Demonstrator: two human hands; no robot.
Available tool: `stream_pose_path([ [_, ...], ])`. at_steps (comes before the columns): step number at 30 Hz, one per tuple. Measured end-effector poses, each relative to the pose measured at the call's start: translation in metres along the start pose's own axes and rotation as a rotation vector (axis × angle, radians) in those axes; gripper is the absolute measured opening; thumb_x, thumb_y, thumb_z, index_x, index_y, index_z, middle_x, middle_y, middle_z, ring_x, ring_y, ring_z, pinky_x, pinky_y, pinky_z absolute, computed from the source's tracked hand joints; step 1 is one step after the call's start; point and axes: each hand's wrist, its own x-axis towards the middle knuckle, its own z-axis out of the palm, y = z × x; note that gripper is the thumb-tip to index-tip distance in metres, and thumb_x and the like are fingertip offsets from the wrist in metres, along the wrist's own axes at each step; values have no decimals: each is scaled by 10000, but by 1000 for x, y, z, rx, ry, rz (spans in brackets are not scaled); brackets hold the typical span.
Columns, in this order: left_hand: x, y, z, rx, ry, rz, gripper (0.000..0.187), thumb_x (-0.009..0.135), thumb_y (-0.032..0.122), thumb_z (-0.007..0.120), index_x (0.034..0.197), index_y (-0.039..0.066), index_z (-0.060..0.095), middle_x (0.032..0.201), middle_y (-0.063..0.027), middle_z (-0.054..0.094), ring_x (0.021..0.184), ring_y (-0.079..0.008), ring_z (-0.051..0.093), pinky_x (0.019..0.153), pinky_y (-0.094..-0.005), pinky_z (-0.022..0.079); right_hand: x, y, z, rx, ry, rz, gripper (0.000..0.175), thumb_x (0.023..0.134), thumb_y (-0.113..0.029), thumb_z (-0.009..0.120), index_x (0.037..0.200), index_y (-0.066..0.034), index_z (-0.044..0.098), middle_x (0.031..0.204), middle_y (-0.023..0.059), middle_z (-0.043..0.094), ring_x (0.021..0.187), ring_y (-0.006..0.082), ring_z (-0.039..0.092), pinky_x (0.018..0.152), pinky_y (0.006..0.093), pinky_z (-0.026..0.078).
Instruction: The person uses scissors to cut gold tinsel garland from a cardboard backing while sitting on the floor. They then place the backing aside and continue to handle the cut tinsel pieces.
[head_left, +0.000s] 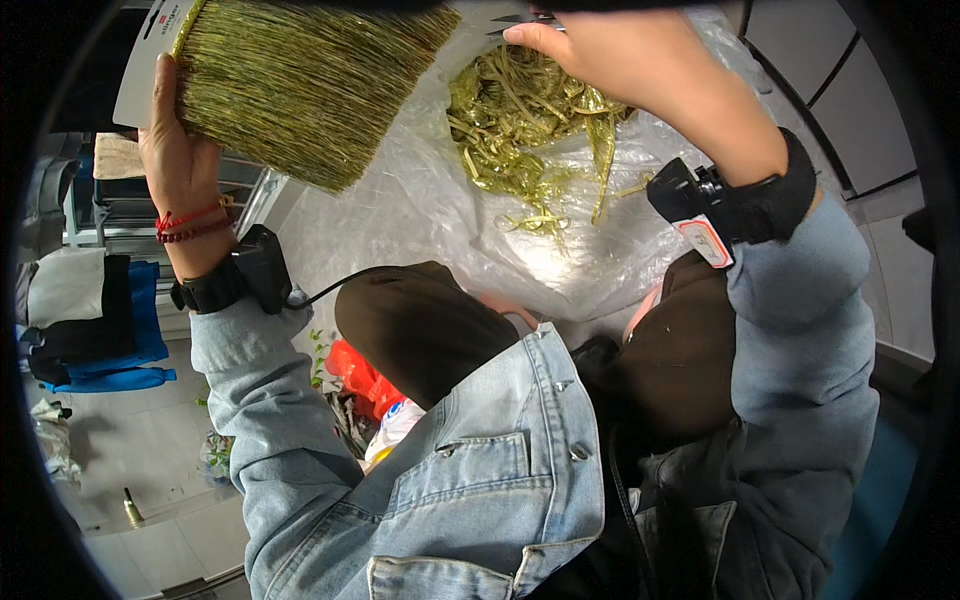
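Observation:
My left hand (178, 154) grips the white card header (146, 71) of a bundle of gold-green tinsel fringe (300, 90), thumb laid along the card. The header bears writing, and the strands fan out to the right from it. At the top edge, my right hand (600, 56) holds what look like scissors (517, 22); their pointed blades aim left, towards the fringe's loose ends, and their handles are hidden. Below that hand, loose gold tinsel scraps (517, 120) lie heaped on a clear plastic sheet or bag (600, 262).
The plastic spreads over a grey floor (322, 225) in front of my knees (412, 330). Beside my left leg sit a red plastic bag (364, 375) and a green plant (319, 360). Clothes (135, 330) hang at the far left. A cable runs from my left wrist device (261, 266).

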Motion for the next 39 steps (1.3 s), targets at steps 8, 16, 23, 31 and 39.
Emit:
stream_pose_path([
  [8, -5, -4, 4, 92, 33, 27, 325, 892, 240, 550, 1080, -25, 561, 1030, -124, 617, 886, -193, 619, 709, -288, 537, 4, 0, -10, 8, -20, 100, 300, 743, -249, 599, 668, 41, 618, 636, 245, 574, 633, 394, 594, 597, 434, 486],
  [16, -8, -11, 6, 148, 52, 23, 350, 910, 264, 518, 1124, -12, 542, 1079, -131, 603, 936, -206, 608, 742, -314, 539, 12, -4, 7, 19, -27, 79, 247, 699, -193, 623, 644, 47, 611, 617, 241, 571, 617, 389, 593, 589, 432, 481],
  [23, -11, -17, 6, 126, 56, 36, 363, 908, 269, 520, 1132, -17, 537, 1082, -142, 599, 947, -217, 605, 760, -319, 535, 13, -9, 8, 3, -91, 93, 211, 675, -162, 629, 631, 44, 614, 592, 236, 564, 603, 387, 594, 575, 432, 478],
  [31, -19, -13, 6, 146, 98, 26, 385, 919, 291, 494, 1155, -12, 523, 1122, -139, 577, 991, -220, 582, 818, -331, 509, 16, -6, 3, 21, -128, 158, 268, 683, -208, 584, 629, 53, 605, 590, 250, 550, 601, 400, 581, 571, 433, 476],
  [39, -20, -9, 3, 114, 65, 34, 385, 926, 287, 480, 1172, -7, 510, 1132, -129, 573, 990, -226, 582, 814, -343, 513, 17, -5, 10, 142, -132, 113, 288, 687, -218, 583, 605, 59, 587, 583, 254, 538, 598, 395, 578, 568, 430, 468],
])
